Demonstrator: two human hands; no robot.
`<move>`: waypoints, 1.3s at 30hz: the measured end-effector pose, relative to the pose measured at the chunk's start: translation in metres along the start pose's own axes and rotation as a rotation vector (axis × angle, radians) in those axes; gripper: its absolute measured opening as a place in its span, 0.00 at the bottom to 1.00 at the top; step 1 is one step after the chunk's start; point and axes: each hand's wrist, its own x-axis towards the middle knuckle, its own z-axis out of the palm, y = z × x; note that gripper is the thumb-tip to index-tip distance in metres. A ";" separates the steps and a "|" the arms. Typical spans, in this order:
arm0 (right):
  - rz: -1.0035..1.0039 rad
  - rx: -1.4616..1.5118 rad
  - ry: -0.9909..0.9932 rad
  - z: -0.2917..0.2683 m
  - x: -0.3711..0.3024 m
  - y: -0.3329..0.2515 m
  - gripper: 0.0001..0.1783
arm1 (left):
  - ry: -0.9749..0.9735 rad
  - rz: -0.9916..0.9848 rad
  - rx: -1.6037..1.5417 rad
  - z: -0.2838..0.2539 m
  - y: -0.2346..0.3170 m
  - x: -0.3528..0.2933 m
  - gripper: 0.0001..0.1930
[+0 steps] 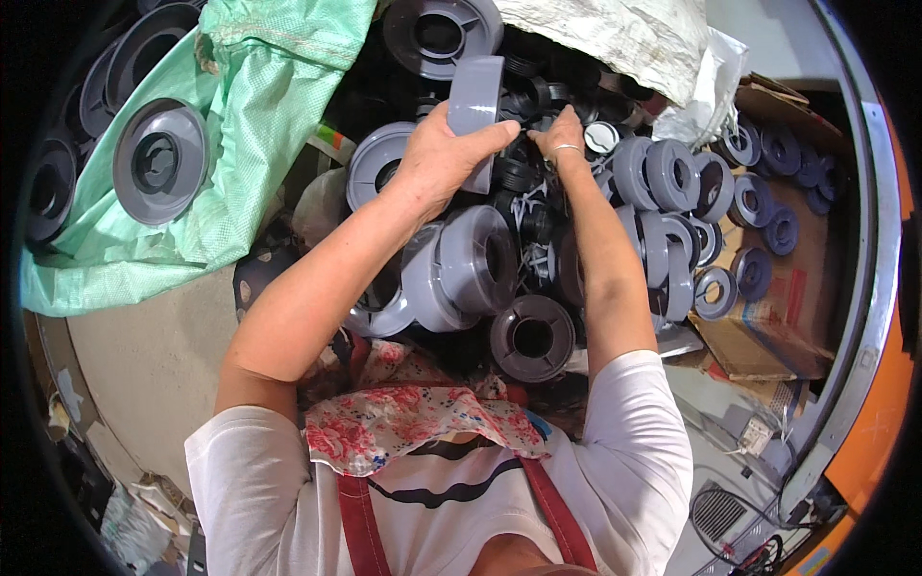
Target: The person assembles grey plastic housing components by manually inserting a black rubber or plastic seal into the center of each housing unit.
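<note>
My left hand (444,152) is closed round a grey plastic ring-shaped part (477,88), held on edge with its smooth outer wall showing. To its right, my right hand (559,137) reaches into a heap of black plastic parts (519,175). Its fingers are drawn together among them, and what they grip, if anything, is hidden. A white round cap (602,138) lies just right of that hand. Below my hands sit more grey ring parts (477,259), some joined in stacks, and a single grey ring (532,338) near my apron.
A green woven sack (279,67) with grey flanged parts (161,161) on it spreads at the left. A white sack (615,34) lies at the far side. On the right, a cardboard box (802,288) bears several grey rings (754,200), beside a metal-edged orange frame (869,422).
</note>
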 end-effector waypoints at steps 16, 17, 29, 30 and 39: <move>-0.792 0.233 -0.026 -0.136 -0.162 -0.029 0.41 | -0.422 -0.262 -0.240 0.002 0.001 -0.016 0.16; -0.865 0.207 0.021 -0.138 -0.165 -0.027 0.41 | -0.468 -0.291 -0.237 0.001 0.005 -0.018 0.16; 0.312 1.028 -0.662 -0.136 -0.166 -0.022 0.37 | -0.501 -0.162 -0.222 0.004 -0.004 -0.026 0.22; 0.262 1.075 -0.692 -0.133 -0.165 -0.018 0.38 | -0.474 -0.158 -0.221 0.005 -0.005 -0.025 0.21; 0.157 1.437 -1.010 -0.089 -0.135 0.007 0.49 | -0.303 0.480 0.624 0.011 -0.005 -0.039 0.41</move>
